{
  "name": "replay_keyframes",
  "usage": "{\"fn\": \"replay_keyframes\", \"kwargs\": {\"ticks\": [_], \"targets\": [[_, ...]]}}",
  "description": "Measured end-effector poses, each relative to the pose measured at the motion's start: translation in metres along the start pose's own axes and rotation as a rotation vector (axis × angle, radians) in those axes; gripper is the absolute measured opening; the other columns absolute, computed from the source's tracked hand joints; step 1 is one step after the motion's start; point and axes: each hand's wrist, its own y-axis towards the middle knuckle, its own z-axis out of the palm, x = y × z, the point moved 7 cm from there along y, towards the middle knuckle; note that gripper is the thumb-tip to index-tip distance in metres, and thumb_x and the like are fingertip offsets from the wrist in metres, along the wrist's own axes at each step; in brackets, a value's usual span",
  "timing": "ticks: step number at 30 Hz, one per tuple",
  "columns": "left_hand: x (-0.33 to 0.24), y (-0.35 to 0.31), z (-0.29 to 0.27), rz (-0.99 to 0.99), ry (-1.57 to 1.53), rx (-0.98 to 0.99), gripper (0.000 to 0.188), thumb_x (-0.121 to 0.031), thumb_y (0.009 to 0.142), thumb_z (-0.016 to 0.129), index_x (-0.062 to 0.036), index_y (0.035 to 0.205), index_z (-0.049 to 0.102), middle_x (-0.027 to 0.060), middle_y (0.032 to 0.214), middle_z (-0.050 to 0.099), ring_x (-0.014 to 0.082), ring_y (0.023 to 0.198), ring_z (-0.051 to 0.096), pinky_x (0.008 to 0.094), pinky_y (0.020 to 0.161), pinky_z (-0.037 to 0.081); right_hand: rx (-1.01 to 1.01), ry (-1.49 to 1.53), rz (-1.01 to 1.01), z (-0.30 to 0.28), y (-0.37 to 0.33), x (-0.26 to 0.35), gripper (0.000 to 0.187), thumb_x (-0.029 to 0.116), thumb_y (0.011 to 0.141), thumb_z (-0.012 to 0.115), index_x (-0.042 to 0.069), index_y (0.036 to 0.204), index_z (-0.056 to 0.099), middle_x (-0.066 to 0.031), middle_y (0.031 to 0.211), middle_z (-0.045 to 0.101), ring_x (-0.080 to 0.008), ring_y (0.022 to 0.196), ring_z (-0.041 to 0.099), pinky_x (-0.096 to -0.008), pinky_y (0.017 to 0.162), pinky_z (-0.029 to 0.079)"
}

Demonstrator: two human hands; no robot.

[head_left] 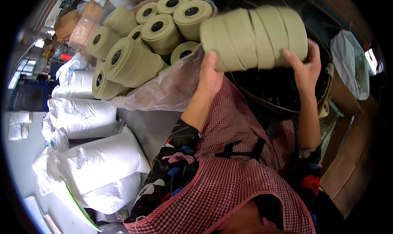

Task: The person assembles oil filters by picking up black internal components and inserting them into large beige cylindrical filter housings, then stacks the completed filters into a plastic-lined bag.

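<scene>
A worker lifts a row of pale olive tape rolls, pressed side by side into one long cylinder, above a round dark drum in a crowded storeroom. The left hand caps the near end of the row at about 9 o'clock, palm flat against the end face and thumb up along the front. The right hand closes the far end at about 3 o'clock, fingers curled over the last roll. Both hands are spread wide and clamp the row between them.

The row sits in the upper middle of the view, tilted slightly, its right end a little higher. It hangs over the drum's black interior, clear of the rim as far as the view shows.

Nothing binds these rolls but end pressure, so the judgement is that a steady inward squeeze matters most here; slackening either palm would likely let the middle rolls sag and drop. Keeping the row level and the forearms in line with its axis would help.

Both forearms rise from the lower edge, elbows bent, over a red checked apron and dark floral sleeves.

At 10 to 11 o'clock, a heap of matching rolls with black cores lies in a clear plastic bag. White filled sacks stack at 8 o'clock. A brown cardboard box stands at 4 o'clock.
</scene>
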Motion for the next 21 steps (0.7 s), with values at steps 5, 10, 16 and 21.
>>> {"fn": "replay_keyframes", "kwargs": {"ticks": [5, 10, 16, 21], "targets": [[-0.099, 0.019, -0.031, 0.340, -0.156, -0.139, 0.063, -0.053, 0.091, 0.038, -0.0115, 0.138, 0.030, 0.0047, 0.139, 0.036, 0.0216, 0.128, 0.034, 0.0381, 0.104, 0.033, 0.264, -0.115, -0.334, 0.127, 0.069, 0.098, 0.056, 0.023, 0.069, 0.078, -0.003, 0.112, 0.053, -0.0103, 0.104, 0.060, -0.0174, 0.098, 0.057, -0.0287, 0.085, 0.046], [-0.109, 0.043, -0.089, 0.178, -0.313, -0.333, 0.064, -0.059, 0.089, 0.030, -0.0133, 0.134, 0.036, 0.0039, 0.137, 0.039, 0.0228, 0.122, 0.041, 0.0385, 0.098, 0.039, 0.507, -0.252, -0.369, 0.220, 0.100, 0.125, 0.062, 0.036, 0.069, 0.071, 0.002, 0.117, 0.052, -0.0223, 0.113, 0.053, -0.0315, 0.109, 0.050, -0.0398, 0.092, 0.041], [-0.091, 0.026, -0.118, 0.016, -0.483, -0.531, 0.044, -0.038, 0.094, 0.034, -0.0079, 0.126, 0.043, 0.0085, 0.127, 0.047, 0.0243, 0.113, 0.048, 0.0397, 0.093, 0.044, 0.620, -0.314, -0.594, 0.280, 0.082, 0.122, 0.060, 0.025, 0.062, 0.073, 0.002, 0.112, 0.052, -0.0212, 0.105, 0.054, -0.0346, 0.101, 0.050, -0.0403, 0.090, 0.042], [-0.086, 0.006, -0.136, -0.058, -0.432, -0.648, 0.030, -0.018, 0.094, 0.037, -0.0025, 0.118, 0.045, 0.0130, 0.121, 0.048, 0.0277, 0.110, 0.048, 0.0415, 0.093, 0.043, 0.824, -0.458, -0.767, 0.285, 0.059, 0.149, 0.053, 0.025, 0.063, 0.072, 0.000, 0.106, 0.054, -0.0203, 0.102, 0.056, -0.0353, 0.100, 0.050, -0.0404, 0.089, 0.042]]}}
